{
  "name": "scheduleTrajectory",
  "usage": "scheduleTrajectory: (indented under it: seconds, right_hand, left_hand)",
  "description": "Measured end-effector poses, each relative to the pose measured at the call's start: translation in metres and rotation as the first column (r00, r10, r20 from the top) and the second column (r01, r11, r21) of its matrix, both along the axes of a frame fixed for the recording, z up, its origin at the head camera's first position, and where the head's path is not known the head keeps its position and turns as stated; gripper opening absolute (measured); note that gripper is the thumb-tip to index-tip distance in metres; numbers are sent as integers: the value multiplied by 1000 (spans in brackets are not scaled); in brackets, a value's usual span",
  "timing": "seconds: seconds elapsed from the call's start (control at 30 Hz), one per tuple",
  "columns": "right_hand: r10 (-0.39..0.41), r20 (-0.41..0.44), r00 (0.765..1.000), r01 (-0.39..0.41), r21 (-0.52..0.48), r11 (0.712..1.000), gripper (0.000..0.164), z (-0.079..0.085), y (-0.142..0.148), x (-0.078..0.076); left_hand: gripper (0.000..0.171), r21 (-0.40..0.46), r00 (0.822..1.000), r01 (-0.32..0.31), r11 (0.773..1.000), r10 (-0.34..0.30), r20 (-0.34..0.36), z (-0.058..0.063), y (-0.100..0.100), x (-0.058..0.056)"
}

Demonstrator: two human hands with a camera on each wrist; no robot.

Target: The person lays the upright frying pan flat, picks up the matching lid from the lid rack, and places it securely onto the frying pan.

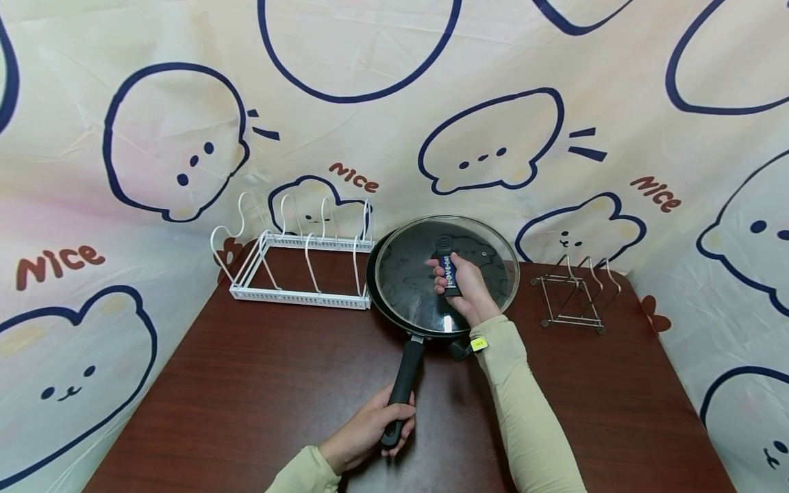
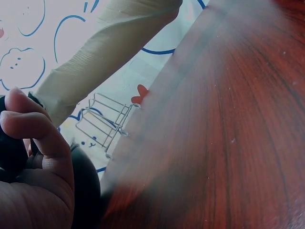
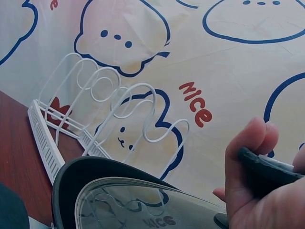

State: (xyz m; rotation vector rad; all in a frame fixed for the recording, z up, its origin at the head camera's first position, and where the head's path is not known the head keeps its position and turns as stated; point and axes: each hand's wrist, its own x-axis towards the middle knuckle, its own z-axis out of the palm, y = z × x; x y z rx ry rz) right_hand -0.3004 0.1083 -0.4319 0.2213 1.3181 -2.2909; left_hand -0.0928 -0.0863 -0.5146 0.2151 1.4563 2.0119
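A dark frying pan [image 1: 373, 282] is at the middle of the table, its black handle [image 1: 407, 370] pointing toward me. My left hand [image 1: 377, 419] grips that handle near its end. Over the pan lies a round glass lid [image 1: 407, 294] with a metal rim, set a little to the right so the pan's left edge shows. My right hand [image 1: 471, 291] holds the lid's upright black knob handle [image 1: 445, 250], which bears a blue label. In the right wrist view the lid [image 3: 143, 205] looks slightly tilted against the pan rim [image 3: 64, 191]. Whether they touch all round is hidden.
Left of the pan stands a white wire rack [image 1: 302, 299] with several upright loops, close to the pan's edge. A small metal wire rack [image 1: 576, 318] is at the back right. Patterned cloth [image 1: 345, 137] hangs behind the brown table [image 1: 246, 383].
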Motion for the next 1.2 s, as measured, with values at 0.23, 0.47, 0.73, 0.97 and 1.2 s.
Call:
scheduleTrajectory:
  seconds: [0.23, 0.47, 0.73, 0.97, 1.2]
  right_hand:
    - [0, 4, 1000, 0, -11, 1000, 54, 0, 0, 0]
    - [-5, 0, 1000, 5, -20, 1000, 57, -1, 1, -2]
    - [-4, 5, 1000, 4, -38, 999, 55, -2, -1, 0]
    - [-6, 2, 1000, 6, -39, 999, 55, -3, -2, -1]
    - [-3, 3, 1000, 3, -36, 999, 56, -4, -1, -1]
  left_hand:
    - [18, 1, 1000, 2, 1000, -2, 4, 1, 0, 0]
    - [17, -4, 1000, 4, 1000, -4, -7, 3, 1, -1]
    - [11, -5, 1000, 5, 1000, -5, -8, 2, 0, 0]
    - [16, 1, 1000, -1, 1000, 1, 6, 2, 0, 0]
    - [16, 0, 1000, 1, 1000, -1, 9, 0, 1, -1]
